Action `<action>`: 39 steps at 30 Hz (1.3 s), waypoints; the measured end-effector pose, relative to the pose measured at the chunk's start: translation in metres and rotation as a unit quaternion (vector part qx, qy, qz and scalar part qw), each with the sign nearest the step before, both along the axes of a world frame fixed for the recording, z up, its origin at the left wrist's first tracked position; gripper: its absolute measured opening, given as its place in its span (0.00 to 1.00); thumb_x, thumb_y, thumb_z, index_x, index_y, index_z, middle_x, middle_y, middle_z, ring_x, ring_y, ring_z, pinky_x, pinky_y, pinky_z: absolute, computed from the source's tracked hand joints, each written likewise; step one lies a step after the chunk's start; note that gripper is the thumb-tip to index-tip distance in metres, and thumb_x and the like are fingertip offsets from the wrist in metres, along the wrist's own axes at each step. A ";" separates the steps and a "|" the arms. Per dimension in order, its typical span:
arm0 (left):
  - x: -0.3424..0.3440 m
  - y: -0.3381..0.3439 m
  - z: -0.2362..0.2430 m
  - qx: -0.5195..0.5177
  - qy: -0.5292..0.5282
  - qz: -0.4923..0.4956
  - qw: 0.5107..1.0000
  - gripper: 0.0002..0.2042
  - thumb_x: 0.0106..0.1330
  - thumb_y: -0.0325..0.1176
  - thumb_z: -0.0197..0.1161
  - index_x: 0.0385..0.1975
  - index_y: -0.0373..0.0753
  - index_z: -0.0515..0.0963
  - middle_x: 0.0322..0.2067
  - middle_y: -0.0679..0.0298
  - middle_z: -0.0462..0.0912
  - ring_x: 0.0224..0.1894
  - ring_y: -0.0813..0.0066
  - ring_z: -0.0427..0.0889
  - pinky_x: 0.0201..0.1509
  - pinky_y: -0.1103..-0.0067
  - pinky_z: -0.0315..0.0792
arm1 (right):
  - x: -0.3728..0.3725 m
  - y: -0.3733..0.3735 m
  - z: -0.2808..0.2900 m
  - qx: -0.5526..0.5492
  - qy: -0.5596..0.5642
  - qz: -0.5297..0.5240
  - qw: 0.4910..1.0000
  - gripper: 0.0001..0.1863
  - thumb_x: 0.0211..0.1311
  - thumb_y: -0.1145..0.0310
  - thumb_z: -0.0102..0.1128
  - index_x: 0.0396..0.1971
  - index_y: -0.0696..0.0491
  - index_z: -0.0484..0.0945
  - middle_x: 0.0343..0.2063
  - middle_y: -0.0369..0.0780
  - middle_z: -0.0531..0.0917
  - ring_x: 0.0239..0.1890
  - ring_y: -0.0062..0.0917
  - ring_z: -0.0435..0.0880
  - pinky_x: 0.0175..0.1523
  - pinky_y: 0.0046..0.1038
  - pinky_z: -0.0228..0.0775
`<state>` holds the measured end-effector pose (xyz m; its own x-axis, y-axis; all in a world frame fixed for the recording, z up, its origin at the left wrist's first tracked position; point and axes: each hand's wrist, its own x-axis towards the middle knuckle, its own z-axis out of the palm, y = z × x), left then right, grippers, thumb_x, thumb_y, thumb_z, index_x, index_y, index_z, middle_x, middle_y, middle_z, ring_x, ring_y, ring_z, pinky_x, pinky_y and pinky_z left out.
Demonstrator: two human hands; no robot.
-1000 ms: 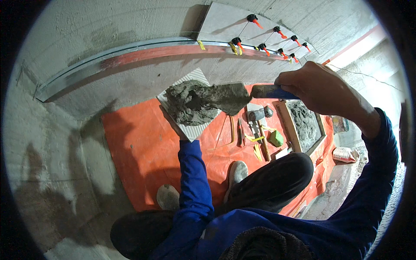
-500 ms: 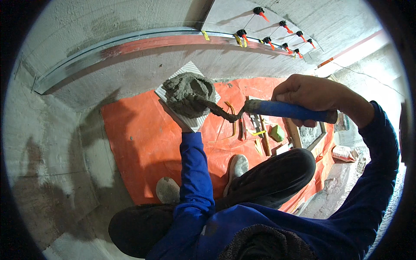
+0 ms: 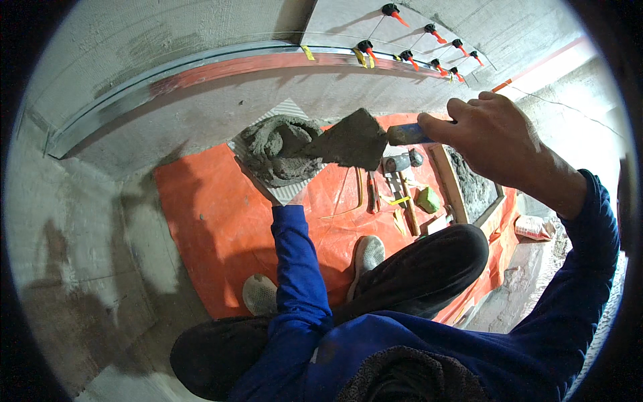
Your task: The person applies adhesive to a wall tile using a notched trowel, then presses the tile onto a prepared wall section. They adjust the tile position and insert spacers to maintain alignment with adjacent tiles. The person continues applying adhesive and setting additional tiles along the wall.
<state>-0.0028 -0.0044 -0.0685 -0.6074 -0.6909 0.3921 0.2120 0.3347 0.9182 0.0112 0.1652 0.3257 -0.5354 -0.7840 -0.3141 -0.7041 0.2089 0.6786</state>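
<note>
My left hand point(image 3: 299, 199) supports a pale ribbed-back tile point(image 3: 293, 107) from below. Its fingers are hidden under the tile. A thick heap of wet grey mortar point(image 3: 271, 151) covers most of the ribbed face, with tile corners showing around it. My right hand point(image 3: 485, 137) is closed around the blue handle point(image 3: 406, 134) of a trowel point(image 3: 358, 141). The trowel's mortar-coated blade is turned broad side into view, its left end touching or overlapping the right side of the heap.
Orange sheeting point(image 3: 194, 228) covers the floor, holding a mallet point(image 3: 400, 163), a green lump point(image 3: 428, 199) and a wood-edged tray point(image 3: 447, 175) of mortar. A metal rail point(image 3: 127, 110) runs along the wall. Red-and-black tile levelling clips point(image 3: 366, 48) project from a wall tile point(image 3: 338, 30).
My right hand has risen and rotated the trowel, turning its blade from edge-on in the mortar to broad side. The tile and mortar have shifted slightly left.
</note>
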 end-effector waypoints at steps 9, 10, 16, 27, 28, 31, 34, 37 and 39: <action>-0.013 0.014 -0.016 -0.100 -0.032 -0.093 0.990 0.47 0.57 0.61 0.64 0.73 0.46 0.50 0.72 0.59 0.53 0.74 0.58 0.49 0.79 0.60 0.34 | -0.015 -0.003 0.004 -0.012 0.118 0.186 0.975 0.18 0.55 0.67 0.65 0.48 0.42 0.79 0.32 0.36 0.80 0.33 0.24 0.81 0.42 0.29 0.70; -0.012 0.015 -0.013 -0.140 -0.050 -0.089 0.985 0.46 0.58 0.59 0.64 0.72 0.45 0.51 0.71 0.59 0.55 0.73 0.59 0.51 0.79 0.62 0.35 | -0.016 -0.004 0.004 -0.019 0.119 0.197 0.973 0.19 0.55 0.66 0.65 0.48 0.41 0.79 0.33 0.36 0.80 0.34 0.24 0.81 0.42 0.29 0.70; -0.005 0.021 0.007 -0.141 -0.019 -0.117 0.983 0.36 0.65 0.59 0.55 0.70 0.46 0.58 0.68 0.63 0.63 0.72 0.60 0.56 0.78 0.59 0.39 | -0.025 -0.007 0.007 -0.008 0.140 0.217 0.966 0.19 0.53 0.67 0.66 0.48 0.41 0.80 0.34 0.36 0.80 0.37 0.23 0.80 0.46 0.29 0.68; -0.014 0.032 0.008 0.589 0.318 -0.423 0.611 0.34 0.72 0.63 0.34 0.70 0.47 0.58 0.68 0.59 0.63 0.70 0.57 0.60 0.75 0.55 0.49 | -0.010 0.004 0.026 -0.051 0.109 0.206 0.971 0.20 0.54 0.67 0.66 0.50 0.42 0.81 0.32 0.35 0.78 0.33 0.22 0.77 0.40 0.28 0.65; -0.013 0.033 0.007 0.670 0.382 -0.435 0.466 0.34 0.72 0.63 0.34 0.70 0.47 0.59 0.68 0.59 0.63 0.69 0.55 0.61 0.75 0.55 0.50 | -0.009 0.003 0.020 -0.048 0.101 0.216 0.970 0.20 0.54 0.67 0.65 0.50 0.42 0.81 0.32 0.35 0.78 0.33 0.22 0.77 0.40 0.28 0.65; -0.013 0.031 0.009 0.707 0.322 -0.352 0.523 0.34 0.71 0.64 0.35 0.69 0.47 0.61 0.68 0.58 0.64 0.69 0.52 0.61 0.74 0.53 0.52 | -0.020 -0.002 0.000 -0.037 0.120 0.218 0.968 0.13 0.55 0.64 0.62 0.43 0.41 0.80 0.31 0.34 0.77 0.34 0.22 0.80 0.44 0.28 0.68; -0.009 0.029 0.016 0.699 0.384 -0.460 0.390 0.35 0.70 0.65 0.37 0.68 0.47 0.63 0.67 0.57 0.65 0.68 0.50 0.63 0.73 0.52 0.54 | -0.031 -0.001 0.002 -0.025 0.142 0.196 0.970 0.12 0.56 0.64 0.62 0.41 0.39 0.80 0.32 0.34 0.78 0.37 0.22 0.82 0.46 0.28 0.70; -0.005 0.028 0.025 0.675 0.287 -0.363 0.575 0.35 0.69 0.67 0.39 0.66 0.47 0.66 0.66 0.57 0.67 0.66 0.50 0.65 0.71 0.51 0.56 | -0.027 0.000 0.007 -0.044 0.132 0.147 0.979 0.14 0.55 0.66 0.64 0.42 0.38 0.81 0.35 0.35 0.80 0.38 0.24 0.83 0.49 0.31 0.72; -0.003 0.027 0.030 0.653 0.282 -0.367 0.599 0.36 0.69 0.67 0.39 0.66 0.47 0.66 0.65 0.57 0.67 0.65 0.51 0.67 0.70 0.51 0.58 | -0.019 -0.002 0.010 -0.059 0.129 0.168 0.976 0.13 0.56 0.66 0.63 0.43 0.39 0.81 0.34 0.35 0.80 0.38 0.24 0.83 0.48 0.31 0.72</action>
<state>-0.0053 0.0223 -0.0387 -0.9611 -0.2597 0.0935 0.2616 -0.9651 0.0083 -0.0081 0.1637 0.3357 -0.2911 -0.9515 -0.0998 -0.5561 0.0834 0.8269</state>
